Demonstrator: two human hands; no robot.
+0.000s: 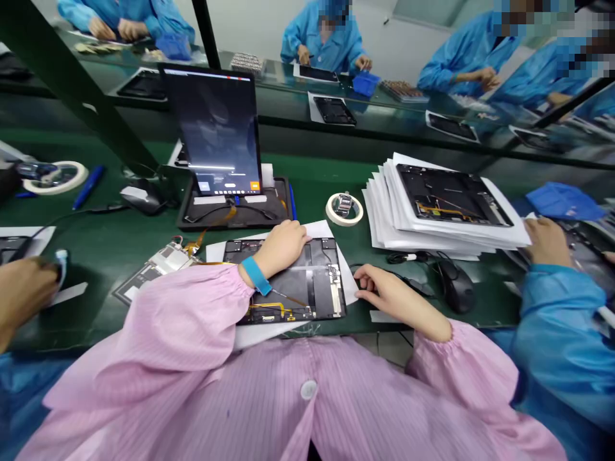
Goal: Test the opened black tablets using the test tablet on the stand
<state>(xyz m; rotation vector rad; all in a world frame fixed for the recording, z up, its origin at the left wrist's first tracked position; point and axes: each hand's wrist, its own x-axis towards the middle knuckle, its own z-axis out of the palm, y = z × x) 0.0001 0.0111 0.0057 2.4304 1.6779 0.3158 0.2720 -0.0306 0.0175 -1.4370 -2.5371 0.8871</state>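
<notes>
An opened tablet housing (288, 288) lies on white paper (348, 275) before me, its dark inside, ribbon cables and small boards facing up. My left hand (283, 246) rests across its upper edge, fingers stretched to the right; a blue band circles that wrist. Just right of the housing is my right hand (382, 288), close to the paper's edge. Its fingers are loosely bent, with the thumb apart and nothing visible between them. Left of the housing lies a detached screen part with a metal-coloured board (170, 259). An orange ribbon cable (206, 230) runs from there toward the upright tablet.
Behind stands a lit tablet (216, 134) in a black tray (211, 221). Tape rolls (344, 210), a stack of paper-separated housings (446, 211), and mice (454, 285) surround the work. Co-workers' hands (548, 240) are at both sides. A green post (91, 96) slants at left.
</notes>
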